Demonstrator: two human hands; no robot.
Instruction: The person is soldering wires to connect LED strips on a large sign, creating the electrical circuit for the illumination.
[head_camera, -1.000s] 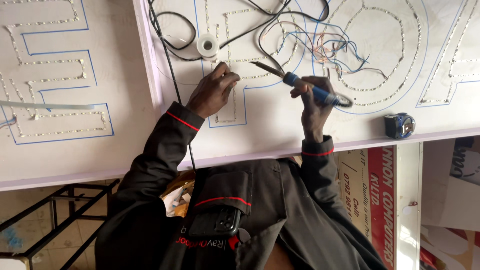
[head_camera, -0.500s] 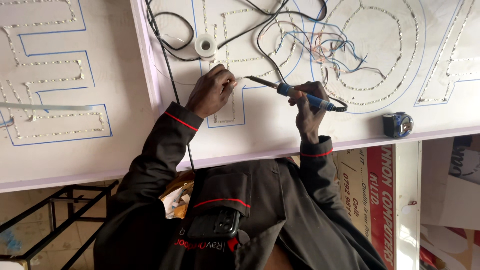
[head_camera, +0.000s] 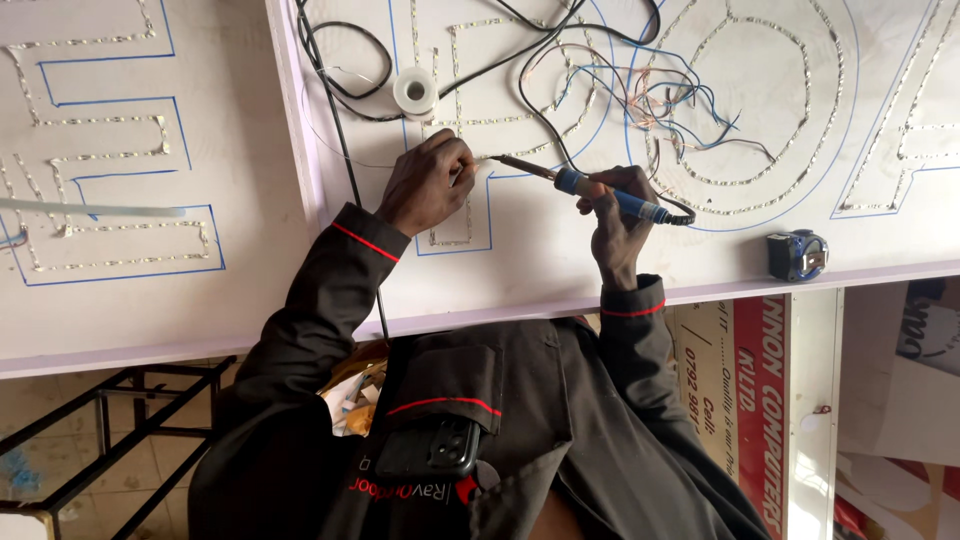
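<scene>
My left hand (head_camera: 425, 185) rests on a white sign board (head_camera: 560, 270), its fingertips pinched at an LED strip (head_camera: 452, 236) that follows a blue letter outline. My right hand (head_camera: 615, 225) grips a blue-handled soldering iron (head_camera: 600, 192). The iron's metal tip points left and ends right at my left fingertips. A thin wire seems to lie between those fingers, but it is too fine to tell for sure.
A white roll (head_camera: 414, 90) sits above my left hand, and black cable (head_camera: 345, 150) and thin coloured wires (head_camera: 660, 95) lie across the board. A blue tape measure (head_camera: 797, 255) is near the board's lower right edge. A second outlined board (head_camera: 150, 280) lies left, above a black metal frame (head_camera: 110, 430).
My right hand has swung the soldering iron left, bringing its tip from mid-board to my left fingertips. My left hand has barely moved.
</scene>
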